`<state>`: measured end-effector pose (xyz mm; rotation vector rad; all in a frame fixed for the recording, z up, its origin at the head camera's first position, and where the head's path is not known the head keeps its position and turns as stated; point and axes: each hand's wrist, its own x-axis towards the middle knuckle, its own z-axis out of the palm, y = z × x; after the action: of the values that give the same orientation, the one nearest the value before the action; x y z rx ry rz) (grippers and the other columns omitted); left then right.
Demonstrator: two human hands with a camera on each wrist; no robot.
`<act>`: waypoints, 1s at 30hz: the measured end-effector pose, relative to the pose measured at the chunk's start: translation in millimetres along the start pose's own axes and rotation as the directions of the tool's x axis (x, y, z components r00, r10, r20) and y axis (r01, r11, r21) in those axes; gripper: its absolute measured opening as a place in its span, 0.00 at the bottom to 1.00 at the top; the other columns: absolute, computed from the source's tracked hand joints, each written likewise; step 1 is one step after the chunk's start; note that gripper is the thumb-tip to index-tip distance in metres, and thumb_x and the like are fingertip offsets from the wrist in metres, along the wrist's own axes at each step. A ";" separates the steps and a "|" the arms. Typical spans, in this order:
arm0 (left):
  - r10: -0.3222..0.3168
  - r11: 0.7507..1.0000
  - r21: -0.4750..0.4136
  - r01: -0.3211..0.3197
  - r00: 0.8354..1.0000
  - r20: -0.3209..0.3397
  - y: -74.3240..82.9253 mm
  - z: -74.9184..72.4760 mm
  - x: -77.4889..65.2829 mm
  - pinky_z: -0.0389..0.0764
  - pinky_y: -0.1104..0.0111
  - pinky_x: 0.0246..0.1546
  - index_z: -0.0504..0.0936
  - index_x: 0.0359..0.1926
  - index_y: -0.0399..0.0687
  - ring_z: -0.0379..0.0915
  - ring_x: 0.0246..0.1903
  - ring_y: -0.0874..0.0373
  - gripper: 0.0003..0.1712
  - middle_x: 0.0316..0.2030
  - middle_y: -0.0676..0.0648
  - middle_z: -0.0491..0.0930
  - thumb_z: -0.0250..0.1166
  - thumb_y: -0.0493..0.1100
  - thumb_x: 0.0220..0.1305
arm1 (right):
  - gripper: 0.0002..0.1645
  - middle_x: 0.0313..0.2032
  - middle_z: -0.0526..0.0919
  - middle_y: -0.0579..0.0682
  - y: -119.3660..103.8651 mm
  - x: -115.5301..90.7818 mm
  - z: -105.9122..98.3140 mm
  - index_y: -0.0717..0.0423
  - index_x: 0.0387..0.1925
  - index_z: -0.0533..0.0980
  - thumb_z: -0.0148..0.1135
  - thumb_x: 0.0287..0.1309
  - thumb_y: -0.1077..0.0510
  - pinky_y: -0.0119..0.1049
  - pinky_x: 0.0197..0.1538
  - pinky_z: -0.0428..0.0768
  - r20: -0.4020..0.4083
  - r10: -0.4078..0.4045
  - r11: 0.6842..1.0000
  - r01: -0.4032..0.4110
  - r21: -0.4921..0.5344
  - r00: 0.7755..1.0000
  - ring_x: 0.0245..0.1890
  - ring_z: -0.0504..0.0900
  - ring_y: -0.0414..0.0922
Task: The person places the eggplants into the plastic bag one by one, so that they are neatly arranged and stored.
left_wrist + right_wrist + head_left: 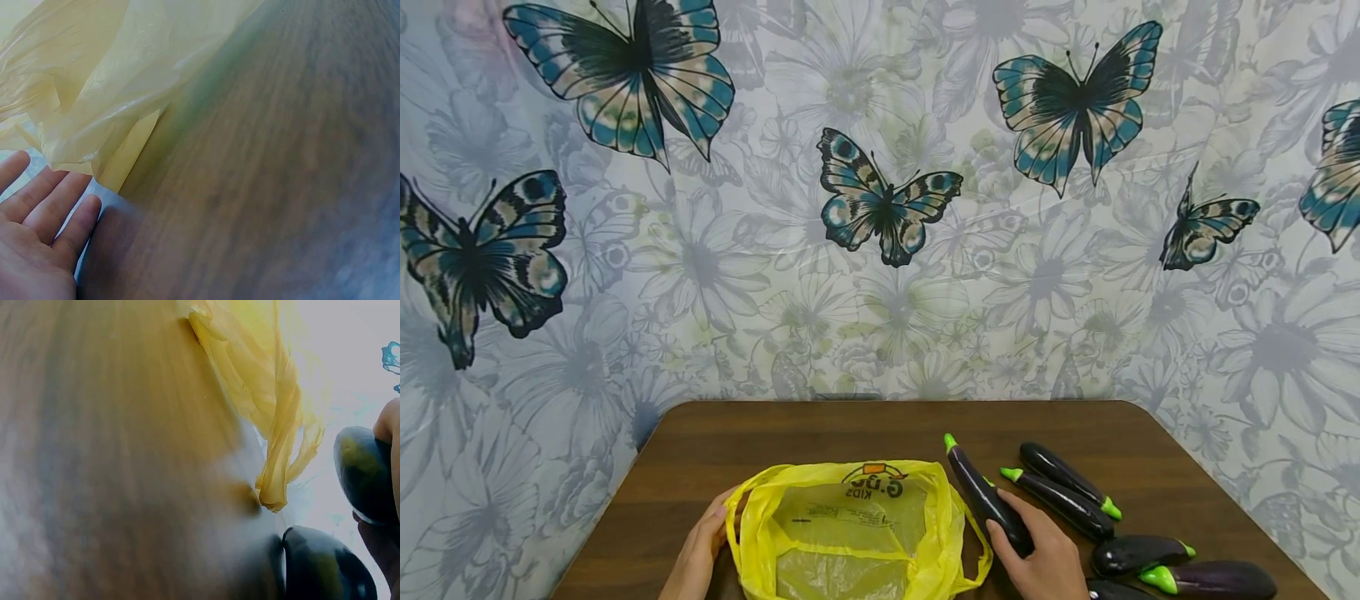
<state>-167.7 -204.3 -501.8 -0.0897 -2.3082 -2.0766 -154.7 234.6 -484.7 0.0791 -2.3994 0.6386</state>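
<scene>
A yellow plastic bag stands on the table with its mouth held wide. At its left side my left hand rests against the handle edge; the left wrist view shows its fingers extended beside the plastic. My right hand grips a dark purple eggplant by its thick end, raised just right of the bag, its green tip pointing up and away. Part of that eggplant also appears in the right wrist view, near the bag's hanging handle.
Several more eggplants lie to the right: one at the back, one before it, and others nearer, such as the eggplant at far right. The brown wooden table ends at a butterfly-patterned wall covering.
</scene>
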 end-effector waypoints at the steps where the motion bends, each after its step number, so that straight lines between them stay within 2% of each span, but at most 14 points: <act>1: 0.006 1.000 0.002 -0.006 1.000 -0.005 -0.1 0.1 -0.2 0.74 0.75 0.53 0.64 0.74 0.35 0.72 0.55 0.75 0.33 0.69 0.37 0.68 0.32 0.52 0.85 | 0.25 0.42 0.89 0.51 -0.3 -0.4 0.1 0.51 0.53 0.85 0.81 0.51 0.55 0.35 0.30 0.80 -0.007 -0.006 1.000 0.006 0.007 1.000 0.33 0.86 0.46; 9: -0.006 1.000 -0.007 0.006 1.000 0.006 -0.3 -0.7 -0.9 0.73 0.76 0.54 0.63 0.75 0.35 0.71 0.55 0.76 0.34 0.71 0.34 0.67 0.32 0.54 0.85 | 0.28 0.42 0.89 0.48 -1.0 -3.2 5.0 0.51 0.52 0.85 0.83 0.46 0.59 0.34 0.31 0.82 -0.068 -0.085 0.992 0.091 0.086 0.994 0.33 0.87 0.44; 17: 0.004 1.000 0.003 -0.004 1.000 0.014 -0.6 -0.8 -1.9 0.72 0.78 0.54 0.63 0.75 0.35 0.70 0.56 0.76 0.33 0.71 0.34 0.66 0.31 0.52 0.86 | 0.26 0.43 0.89 0.45 -5.2 -5.8 3.8 0.48 0.51 0.86 0.83 0.47 0.58 0.34 0.33 0.84 -0.052 -0.062 0.993 0.067 0.100 0.997 0.35 0.87 0.44; 25: 0.009 1.000 0.017 -0.009 1.000 0.010 -1.4 -0.2 -0.9 0.72 0.77 0.55 0.64 0.75 0.36 0.69 0.56 0.77 0.33 0.71 0.35 0.67 0.32 0.52 0.86 | 0.26 0.41 0.89 0.43 -9.5 -9.2 3.8 0.47 0.50 0.86 0.84 0.45 0.59 0.32 0.32 0.83 -0.049 -0.066 0.988 0.072 0.138 0.997 0.34 0.86 0.38; 30: 0.010 1.000 0.020 -0.011 1.000 0.010 -2.1 -0.6 -0.7 0.73 0.77 0.54 0.64 0.75 0.36 0.69 0.56 0.77 0.32 0.71 0.35 0.67 0.32 0.52 0.86 | 0.27 0.41 0.89 0.41 -11.7 -9.6 4.4 0.45 0.49 0.86 0.85 0.44 0.59 0.27 0.34 0.82 -0.045 -0.072 0.987 0.078 0.139 0.996 0.34 0.86 0.36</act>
<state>-167.2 -205.1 -503.9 -0.1114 -2.3279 -2.0529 -147.1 221.3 -488.5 0.2134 -2.2992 0.7661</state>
